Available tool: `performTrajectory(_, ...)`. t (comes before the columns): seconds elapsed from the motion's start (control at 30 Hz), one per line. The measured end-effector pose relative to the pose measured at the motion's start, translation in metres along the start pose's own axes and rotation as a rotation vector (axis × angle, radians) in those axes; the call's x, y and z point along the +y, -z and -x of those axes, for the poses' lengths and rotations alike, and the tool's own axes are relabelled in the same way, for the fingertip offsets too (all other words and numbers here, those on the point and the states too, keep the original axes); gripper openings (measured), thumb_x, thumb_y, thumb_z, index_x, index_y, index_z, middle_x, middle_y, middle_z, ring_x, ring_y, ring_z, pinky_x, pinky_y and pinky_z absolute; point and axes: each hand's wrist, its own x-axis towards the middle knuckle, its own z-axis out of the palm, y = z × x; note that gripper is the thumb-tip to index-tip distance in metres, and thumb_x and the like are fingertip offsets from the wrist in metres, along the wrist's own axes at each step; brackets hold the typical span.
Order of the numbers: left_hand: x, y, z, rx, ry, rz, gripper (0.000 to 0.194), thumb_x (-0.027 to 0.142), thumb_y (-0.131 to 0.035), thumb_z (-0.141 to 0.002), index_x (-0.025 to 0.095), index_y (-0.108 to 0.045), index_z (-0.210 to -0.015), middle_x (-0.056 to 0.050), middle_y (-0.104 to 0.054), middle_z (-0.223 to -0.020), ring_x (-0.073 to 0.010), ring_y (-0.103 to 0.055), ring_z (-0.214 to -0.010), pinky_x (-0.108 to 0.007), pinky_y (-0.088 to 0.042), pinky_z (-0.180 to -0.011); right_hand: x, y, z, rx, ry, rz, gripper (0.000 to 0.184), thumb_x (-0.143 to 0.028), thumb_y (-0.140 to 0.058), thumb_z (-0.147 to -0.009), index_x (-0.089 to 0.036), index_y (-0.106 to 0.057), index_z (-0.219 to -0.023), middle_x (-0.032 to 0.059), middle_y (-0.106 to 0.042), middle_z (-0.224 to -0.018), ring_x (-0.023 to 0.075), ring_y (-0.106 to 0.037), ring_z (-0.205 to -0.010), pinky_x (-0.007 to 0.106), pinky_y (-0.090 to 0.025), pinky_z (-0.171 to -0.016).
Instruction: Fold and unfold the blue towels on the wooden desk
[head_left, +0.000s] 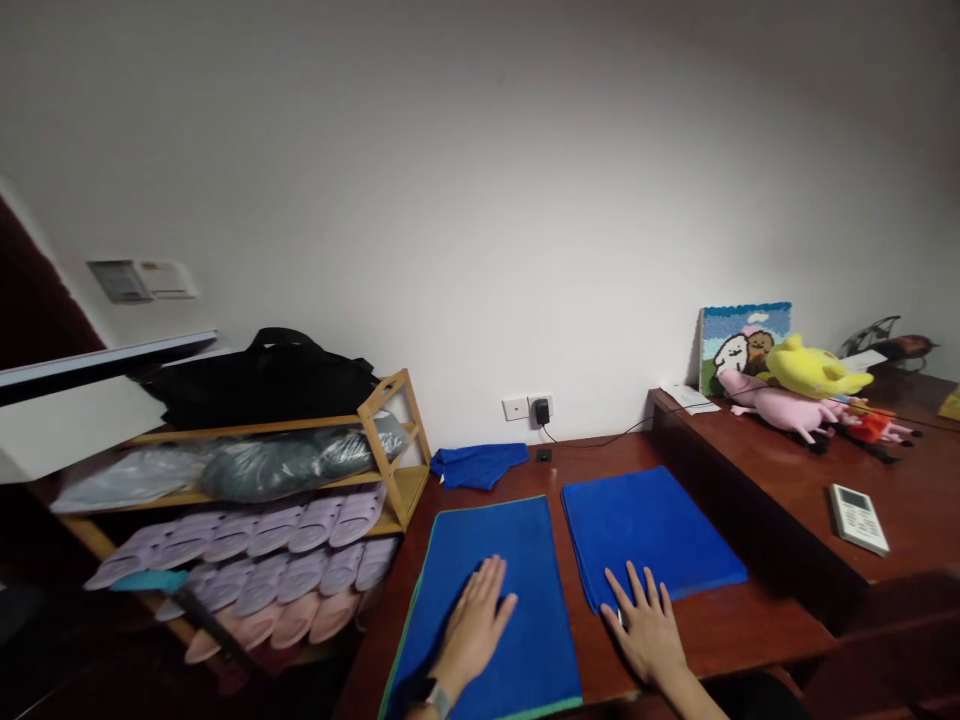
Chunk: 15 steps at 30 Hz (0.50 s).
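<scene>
Two blue cloths lie side by side on the brown wooden table point(525, 468). My left hand point(478, 615), a watch on its wrist, rests flat on the green-edged blue cloth point(517, 560), fingers together and thumb apart. That cloth is spread smooth and reaches the table's near side. To the right is a folded blue cloth point(645, 525) with several layers at its edge. My right hand point(643, 622) has its fingers spread, the tips at that cloth's near edge and the palm over the wood. A crumpled blue cloth point(480, 465) lies by the wall.
Left stands a wooden rack point(409, 470) with purple slippers point(300, 525) and a black bag point(262, 380). A plug point(541, 410) sits in the wall. On the raised right surface are plush toys point(787, 405), a picture point(739, 345) and a white remote point(859, 518).
</scene>
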Motion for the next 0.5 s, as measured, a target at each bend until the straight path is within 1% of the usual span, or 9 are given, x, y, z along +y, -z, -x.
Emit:
performTrajectory(0.07,0.046,-0.007,0.020,-0.029,-0.189,0.051,0.065,0.061,-0.044,-0.102,0.033,-0.040,-0.160,-0.005,-0.046,-0.166,-0.0269,-0.042,-0.153,-0.047,-0.034,-0.127,-0.002,0.005,0.015,-0.023,0.001,0.008,0.068,-0.073,-0.037,-0.100,-0.044,-0.033,-0.161,0.0033,-0.027,-0.173,0.0389,-0.019,-0.159,0.063,-0.016,-0.127)
performTrajectory(0.1,0.064,-0.010,0.029,-0.048,-0.251,0.061,0.068,0.065,-0.055,-0.097,0.035,-0.045,-0.157,-0.005,-0.051,-0.163,-0.0289,-0.046,-0.150,-0.049,-0.036,-0.126,-0.003,0.007,0.021,-0.031,0.003,0.011,0.068,-0.073,-0.037,-0.100,-0.043,-0.034,-0.161,0.0037,-0.028,-0.172,0.0394,-0.020,-0.159,0.064,-0.017,-0.126)
performTrajectory(0.13,0.079,-0.012,0.037,-0.065,-0.287,0.063,0.073,0.067,-0.064,-0.091,0.035,-0.049,-0.154,-0.007,-0.055,-0.160,-0.0313,-0.049,-0.147,-0.051,-0.038,-0.125,-0.004,0.008,0.027,-0.033,0.007,0.015,0.068,-0.072,-0.038,-0.100,-0.043,-0.034,-0.161,0.0039,-0.029,-0.172,0.0398,-0.021,-0.158,0.064,-0.018,-0.126)
performTrajectory(0.2,0.097,-0.017,0.052,-0.088,-0.292,0.045,0.078,0.066,-0.077,-0.081,0.032,-0.056,-0.148,-0.010,-0.060,-0.153,-0.0350,-0.054,-0.142,-0.055,-0.040,-0.123,-0.007,0.008,0.037,-0.024,0.013,0.021,0.067,-0.070,-0.041,-0.099,-0.043,-0.035,-0.161,0.0032,-0.030,-0.171,0.0406,-0.022,-0.158,0.065,-0.020,-0.126)
performTrajectory(0.27,0.099,-0.020,0.063,-0.080,-0.263,0.022,0.070,0.057,-0.080,-0.082,0.029,-0.060,-0.143,-0.011,-0.063,-0.150,-0.0347,-0.056,-0.140,-0.055,-0.042,-0.121,-0.010,0.005,0.046,-0.005,0.010,0.023,0.068,-0.069,-0.044,-0.098,-0.043,-0.037,-0.160,0.0027,-0.031,-0.171,0.0410,-0.022,-0.158,0.065,-0.020,-0.126)
performTrajectory(0.33,0.093,-0.022,0.072,-0.043,-0.253,0.007,0.058,0.046,-0.076,-0.089,0.028,-0.061,-0.141,-0.010,-0.063,-0.151,-0.0320,-0.057,-0.141,-0.053,-0.044,-0.121,-0.013,0.000,0.053,0.015,0.000,0.023,0.070,-0.069,-0.047,-0.096,-0.043,-0.038,-0.160,0.0026,-0.032,-0.170,0.0416,-0.023,-0.158,0.066,-0.020,-0.125)
performTrajectory(0.4,0.085,-0.024,0.080,-0.003,-0.286,-0.004,0.052,0.036,-0.070,-0.094,0.028,-0.059,-0.144,-0.009,-0.060,-0.155,-0.0291,-0.056,-0.143,-0.050,-0.046,-0.122,-0.015,-0.003,0.060,0.024,-0.005,0.023,0.072,-0.071,-0.048,-0.094,-0.042,-0.039,-0.159,0.0028,-0.033,-0.170,0.0423,-0.025,-0.157,0.068,-0.021,-0.124)
performTrajectory(0.5,0.076,-0.026,0.089,0.039,-0.362,-0.022,0.052,0.028,-0.060,-0.098,0.029,-0.053,-0.150,-0.006,-0.055,-0.160,-0.0256,-0.053,-0.146,-0.048,-0.047,-0.122,-0.019,-0.001,0.070,0.009,0.006,0.020,0.072,-0.071,-0.048,-0.095,-0.040,-0.039,-0.160,0.0046,-0.032,-0.170,0.0427,-0.026,-0.157,0.068,-0.022,-0.124)
